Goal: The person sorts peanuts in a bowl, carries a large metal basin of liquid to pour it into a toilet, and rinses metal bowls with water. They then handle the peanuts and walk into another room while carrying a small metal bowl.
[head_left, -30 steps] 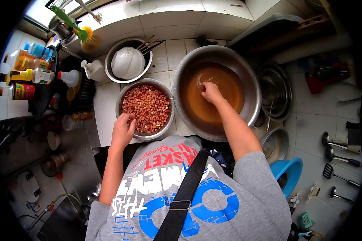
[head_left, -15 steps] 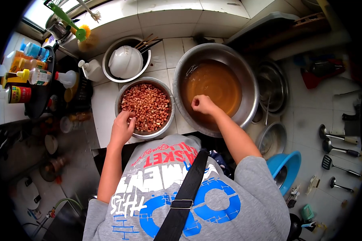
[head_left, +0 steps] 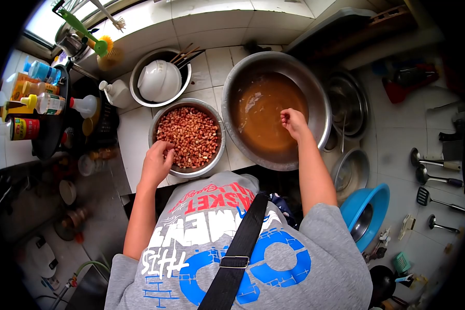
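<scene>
A metal bowl (head_left: 221,150) full of reddish-brown peanuts (head_left: 188,135) stands on the tiled counter. My left hand (head_left: 158,160) rests at its lower left rim, fingers curled and apart over the edge of the peanuts. To the right is a large metal basin (head_left: 231,77) holding brownish water (head_left: 261,121). My right hand (head_left: 294,123) is above the right part of the water, its fingers pressed together; whatever they hold, if anything, is too small to make out.
Behind the peanuts, a metal basin (head_left: 134,85) holds white bowls (head_left: 159,81) and chopsticks. Bottles (head_left: 23,129) line the left. Stacked metal pans (head_left: 364,108) and a blue basin (head_left: 382,204) are at the right, with ladles (head_left: 434,181) beyond.
My right hand came out of the water, passed over the near side of the basin, then moved right and away from my body. My left hand has stayed at the peanut bowl.
</scene>
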`<state>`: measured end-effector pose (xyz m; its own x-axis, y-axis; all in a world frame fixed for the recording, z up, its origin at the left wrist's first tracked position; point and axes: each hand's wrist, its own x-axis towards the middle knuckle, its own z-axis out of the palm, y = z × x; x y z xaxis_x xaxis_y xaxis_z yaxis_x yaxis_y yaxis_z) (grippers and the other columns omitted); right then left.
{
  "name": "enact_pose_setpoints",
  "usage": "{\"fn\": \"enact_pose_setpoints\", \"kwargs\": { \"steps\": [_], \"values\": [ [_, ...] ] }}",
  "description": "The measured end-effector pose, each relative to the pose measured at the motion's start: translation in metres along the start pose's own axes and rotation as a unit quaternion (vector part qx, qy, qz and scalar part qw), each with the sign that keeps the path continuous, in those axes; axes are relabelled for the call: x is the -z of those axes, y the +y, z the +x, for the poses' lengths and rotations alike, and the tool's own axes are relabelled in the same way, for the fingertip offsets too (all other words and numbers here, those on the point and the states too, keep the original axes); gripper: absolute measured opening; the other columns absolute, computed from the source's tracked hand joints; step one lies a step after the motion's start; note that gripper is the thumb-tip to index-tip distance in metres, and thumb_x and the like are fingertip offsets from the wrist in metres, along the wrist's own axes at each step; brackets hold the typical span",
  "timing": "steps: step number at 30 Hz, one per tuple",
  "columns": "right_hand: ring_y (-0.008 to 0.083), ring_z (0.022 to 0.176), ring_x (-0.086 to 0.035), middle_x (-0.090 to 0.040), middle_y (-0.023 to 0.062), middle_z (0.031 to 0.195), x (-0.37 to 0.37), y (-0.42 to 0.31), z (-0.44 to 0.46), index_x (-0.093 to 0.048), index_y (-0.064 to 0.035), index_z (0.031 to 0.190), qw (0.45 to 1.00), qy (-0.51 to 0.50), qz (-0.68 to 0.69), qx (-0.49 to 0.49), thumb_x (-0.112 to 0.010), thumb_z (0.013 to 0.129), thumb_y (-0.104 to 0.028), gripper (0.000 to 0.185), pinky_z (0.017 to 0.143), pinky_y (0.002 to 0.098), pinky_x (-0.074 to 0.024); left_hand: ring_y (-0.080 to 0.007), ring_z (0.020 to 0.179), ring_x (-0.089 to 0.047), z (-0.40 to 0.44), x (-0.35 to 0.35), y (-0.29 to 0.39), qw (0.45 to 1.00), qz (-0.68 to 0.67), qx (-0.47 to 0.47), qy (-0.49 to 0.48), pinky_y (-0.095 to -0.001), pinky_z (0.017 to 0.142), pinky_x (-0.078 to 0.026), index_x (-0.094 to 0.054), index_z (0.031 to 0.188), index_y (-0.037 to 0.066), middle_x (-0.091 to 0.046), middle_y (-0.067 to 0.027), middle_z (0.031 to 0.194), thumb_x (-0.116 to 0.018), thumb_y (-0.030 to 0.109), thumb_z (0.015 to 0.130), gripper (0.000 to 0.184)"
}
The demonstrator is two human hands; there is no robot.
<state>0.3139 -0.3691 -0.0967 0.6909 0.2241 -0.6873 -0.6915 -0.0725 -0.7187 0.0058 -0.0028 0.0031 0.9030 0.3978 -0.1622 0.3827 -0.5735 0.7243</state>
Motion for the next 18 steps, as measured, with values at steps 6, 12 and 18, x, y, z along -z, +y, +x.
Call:
{"fn": "enact_pose_setpoints", "kwargs": {
  "steps": [6, 12, 18],
  "values": [
    [0.0253, 0.080, -0.067, -0.068, 0.0126, 0.082, -0.026, 0.049, 0.018, -0.066, -0.0040, 0.087, 0.884, 0.057, -0.441, 0.145, -0.067, 0.081, -0.024, 0.021, 0.073, 0.0369, -0.0526, -0.0303, 0.078, -0.063, -0.002, 0.000, 0.002, 1.000, 0.006, -0.017, 0.005, -0.0384, 0.071, -0.051, -0.062, 0.092, -0.003, -0.063, -0.0159, 0.087, -0.064, 0.005, 0.085, 0.011],
    [0.0397, 0.091, -0.064, -0.067, 0.0218, 0.088, -0.081, 0.062, -0.002, -0.064, 0.0004, 0.084, 0.785, 0.005, -0.560, 0.264, -0.070, 0.076, -0.015, 0.019, 0.083, 0.0456, -0.0507, -0.0299, 0.078, -0.064, -0.007, 0.000, 0.002, 1.000, 0.007, -0.004, 0.001, -0.0379, 0.071, -0.052, -0.062, 0.093, -0.003, -0.063, -0.0159, 0.088, -0.064, 0.005, 0.086, 0.011],
    [0.0267, 0.084, -0.068, -0.068, 0.0166, 0.082, -0.108, 0.062, -0.024, -0.065, 0.0003, 0.083, 0.871, -0.087, -0.471, 0.108, -0.069, 0.076, -0.005, 0.009, 0.074, 0.0366, -0.0542, -0.0295, 0.078, -0.065, -0.011, -0.003, 0.001, 1.000, -0.009, 0.011, -0.001, -0.0370, 0.071, -0.053, -0.063, 0.093, -0.003, -0.063, -0.0158, 0.089, -0.064, 0.005, 0.086, 0.011]
  ]
}}
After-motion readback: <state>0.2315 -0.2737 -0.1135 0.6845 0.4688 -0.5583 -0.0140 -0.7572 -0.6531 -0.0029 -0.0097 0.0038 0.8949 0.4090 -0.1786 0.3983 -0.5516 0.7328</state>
